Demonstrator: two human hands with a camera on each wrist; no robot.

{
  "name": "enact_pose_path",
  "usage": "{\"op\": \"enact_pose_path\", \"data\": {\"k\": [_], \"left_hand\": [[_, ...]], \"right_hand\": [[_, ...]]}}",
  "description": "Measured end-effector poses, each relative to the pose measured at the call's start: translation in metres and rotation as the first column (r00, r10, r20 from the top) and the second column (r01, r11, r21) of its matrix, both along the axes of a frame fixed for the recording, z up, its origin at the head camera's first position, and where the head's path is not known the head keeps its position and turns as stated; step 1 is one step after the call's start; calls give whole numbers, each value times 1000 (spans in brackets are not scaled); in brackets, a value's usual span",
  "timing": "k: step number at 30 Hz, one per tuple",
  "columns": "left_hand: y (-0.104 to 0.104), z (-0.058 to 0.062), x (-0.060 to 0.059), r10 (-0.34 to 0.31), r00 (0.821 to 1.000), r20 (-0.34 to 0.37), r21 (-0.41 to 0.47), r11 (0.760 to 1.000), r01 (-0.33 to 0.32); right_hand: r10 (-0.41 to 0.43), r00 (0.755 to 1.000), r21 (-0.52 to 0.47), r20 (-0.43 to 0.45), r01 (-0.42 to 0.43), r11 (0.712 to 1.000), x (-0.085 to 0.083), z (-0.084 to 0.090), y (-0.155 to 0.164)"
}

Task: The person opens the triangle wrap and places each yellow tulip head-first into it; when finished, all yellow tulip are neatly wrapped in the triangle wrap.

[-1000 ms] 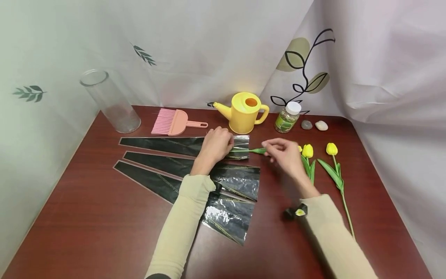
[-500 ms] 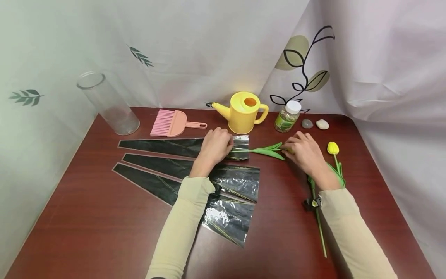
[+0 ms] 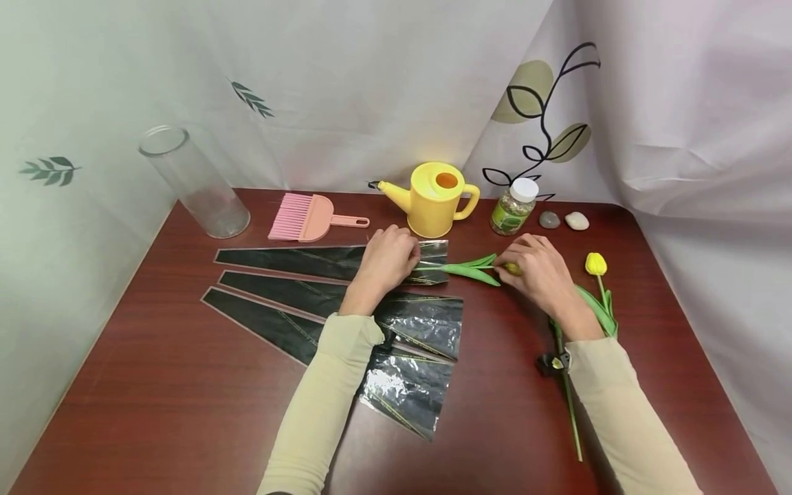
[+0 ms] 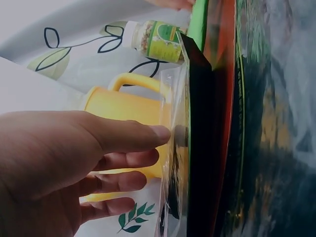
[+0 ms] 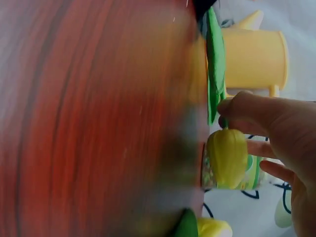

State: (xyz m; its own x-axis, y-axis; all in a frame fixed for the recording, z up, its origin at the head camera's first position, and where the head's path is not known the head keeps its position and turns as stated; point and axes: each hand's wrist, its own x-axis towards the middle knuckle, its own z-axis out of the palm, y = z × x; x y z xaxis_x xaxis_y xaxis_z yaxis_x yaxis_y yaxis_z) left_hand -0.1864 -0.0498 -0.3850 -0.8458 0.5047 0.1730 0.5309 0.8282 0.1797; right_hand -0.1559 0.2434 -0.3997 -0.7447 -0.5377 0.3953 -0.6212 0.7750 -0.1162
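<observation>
- Head view: three black sleeves lie on the surface (image 3: pixel 155 385); the top sleeve (image 3: pixel 322 260), nearest the watering can (image 3: pixel 433 199), has its mouth pinched open by left hand (image 3: pixel 386 261) fingers.
- Right hand (image 3: pixel 538 271) fingers grip a tulip (image 3: pixel 473 269), stem just entering that mouth, bloom outside.
- Two tulips wait beside it.

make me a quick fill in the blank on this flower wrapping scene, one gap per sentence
1. The right hand holds a tulip whose bloom is ____ in colour.
2. The left hand grips the wide open end of a dark plastic ____.
3. The yellow watering can stands between the jar and the pink ____.
4. Right of the jar lie two small ____.

Missing words: yellow; sleeve; brush; stones
</observation>
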Motion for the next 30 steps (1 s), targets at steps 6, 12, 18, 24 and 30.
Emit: {"op": "enact_pose_path", "data": {"k": [6, 12, 18, 24, 30], "left_hand": [[3, 3, 2, -24, 999, -33, 25, 999, 25], [5, 5, 3, -44, 998, -49, 43, 998, 46], [8, 6, 4, -56, 997, -51, 44, 997, 58], [10, 7, 6, -56, 998, -42, 25, 998, 57], [12, 8, 7, -57, 997, -44, 5, 998, 58]], "right_hand": [[17, 999, -100, 38, -13, 995, -4, 2, -23], [49, 995, -220, 89, -28, 975, -10, -4, -41], [66, 984, -315, 167, -10, 949, -13, -13, -50], [67, 971, -345, 230, 17, 938, -12, -18, -54], [74, 966, -348, 249, 18, 937, -13, -22, -55]]}}
